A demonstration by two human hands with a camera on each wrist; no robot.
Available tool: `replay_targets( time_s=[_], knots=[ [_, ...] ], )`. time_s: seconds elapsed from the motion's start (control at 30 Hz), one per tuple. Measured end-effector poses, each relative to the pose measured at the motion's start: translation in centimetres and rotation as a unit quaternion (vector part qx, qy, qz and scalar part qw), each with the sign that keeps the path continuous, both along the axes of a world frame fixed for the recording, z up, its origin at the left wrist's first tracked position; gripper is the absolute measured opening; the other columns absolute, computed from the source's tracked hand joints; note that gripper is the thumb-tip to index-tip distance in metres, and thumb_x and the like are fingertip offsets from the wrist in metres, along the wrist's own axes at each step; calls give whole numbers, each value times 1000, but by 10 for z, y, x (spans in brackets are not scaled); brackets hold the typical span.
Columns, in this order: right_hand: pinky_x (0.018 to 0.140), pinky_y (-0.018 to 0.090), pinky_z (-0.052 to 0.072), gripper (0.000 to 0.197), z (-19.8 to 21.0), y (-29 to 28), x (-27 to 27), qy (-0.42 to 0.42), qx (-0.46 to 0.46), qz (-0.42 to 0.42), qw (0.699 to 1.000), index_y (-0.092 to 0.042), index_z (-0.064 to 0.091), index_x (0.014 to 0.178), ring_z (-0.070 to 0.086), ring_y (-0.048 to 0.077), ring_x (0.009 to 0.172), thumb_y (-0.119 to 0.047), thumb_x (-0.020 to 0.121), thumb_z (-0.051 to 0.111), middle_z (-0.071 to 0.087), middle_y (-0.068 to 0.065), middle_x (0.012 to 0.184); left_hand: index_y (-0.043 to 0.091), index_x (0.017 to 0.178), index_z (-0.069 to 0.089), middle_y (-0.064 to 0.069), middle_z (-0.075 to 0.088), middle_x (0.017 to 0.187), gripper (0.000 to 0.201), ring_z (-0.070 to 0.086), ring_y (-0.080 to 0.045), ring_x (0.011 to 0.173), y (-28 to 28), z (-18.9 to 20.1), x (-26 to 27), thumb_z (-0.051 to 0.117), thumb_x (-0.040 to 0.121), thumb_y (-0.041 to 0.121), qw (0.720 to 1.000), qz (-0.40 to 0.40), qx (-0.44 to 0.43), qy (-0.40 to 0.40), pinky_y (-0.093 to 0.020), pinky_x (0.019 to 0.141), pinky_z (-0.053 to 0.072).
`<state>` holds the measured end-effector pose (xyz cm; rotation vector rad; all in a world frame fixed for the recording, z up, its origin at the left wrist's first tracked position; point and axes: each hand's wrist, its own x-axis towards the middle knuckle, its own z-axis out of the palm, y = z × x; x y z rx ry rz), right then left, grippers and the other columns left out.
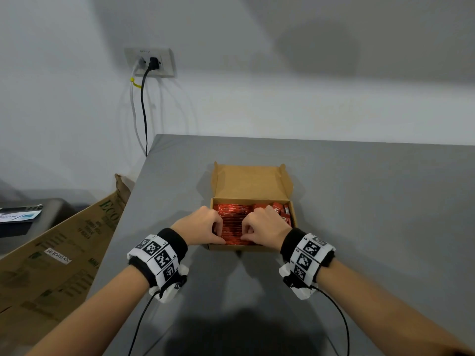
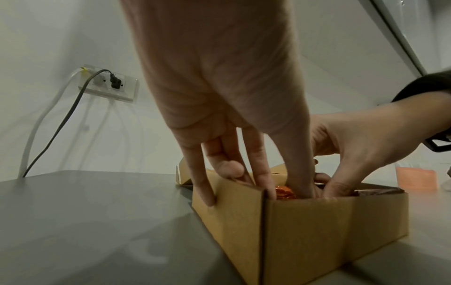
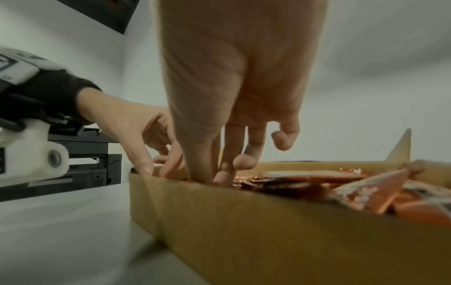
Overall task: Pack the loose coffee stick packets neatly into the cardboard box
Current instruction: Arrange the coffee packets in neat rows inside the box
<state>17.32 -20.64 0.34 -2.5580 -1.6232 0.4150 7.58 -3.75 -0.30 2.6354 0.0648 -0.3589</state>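
Cardboard box (image 1: 250, 185): 1, lid open, on grey table (image 1: 359, 201).
Coffee stick packets (image 1: 232, 222): many, red-orange, all inside the box; exact count not readable, hands cover part of them.
Hands: 2, left hand (image 1: 201, 226) and right hand (image 1: 266, 227).
Wrist bands with printed markers (image 1: 156, 255): 2.
Wall socket plate (image 1: 150, 62): 1.
Cables plugged in: 2, one white, one black (image 1: 144, 106).
Large printed carton (image 1: 59, 253) left of table: 1.

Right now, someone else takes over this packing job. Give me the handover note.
Left hand: fingers reach into the cardboard box at its left end, among the coffee stick packets; one finger lies outside the box wall.
Right hand: fingers are down in the packets near the middle.
Box: on the grey table, lid open.
Done: no packets visible loose on the table.
Left: the packets at the right end lie tilted; straighten them.
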Motion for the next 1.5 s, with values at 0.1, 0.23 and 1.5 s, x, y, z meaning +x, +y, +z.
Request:
replay_targets(
  time_s=[0.1,0.23,1.5],
  knots=[
    [82,29,53,19,7,-12,24,38,98,-88,991,-17,68,97,64,9,84,-30,92,55,70,-2,95,12,72,66,-2,65,84,16,60,-15,76,1,-2,-1,72,77,26,1000,-1,1,-1,-29,70,53],
    [87,30,52,18,14,-38,67,1,98,-168,981,-12,66,103,63,15,95,-11,89,55,68,4,104,13,71,64,-2,65,84,16,60,-14,76,-2,-3,-1,69,80,26,1000,-8,14,2,-25,69,52],
    [82,23,44,28,4,-9,2,162,301,-127,931,-18,49,110,54,7,93,-41,95,43,58,-2,104,2,106,46,-12,57,85,15,47,-18,68,-55,5,39,43,92,3,958,177,-132,-186,-27,65,44]
  ],
)
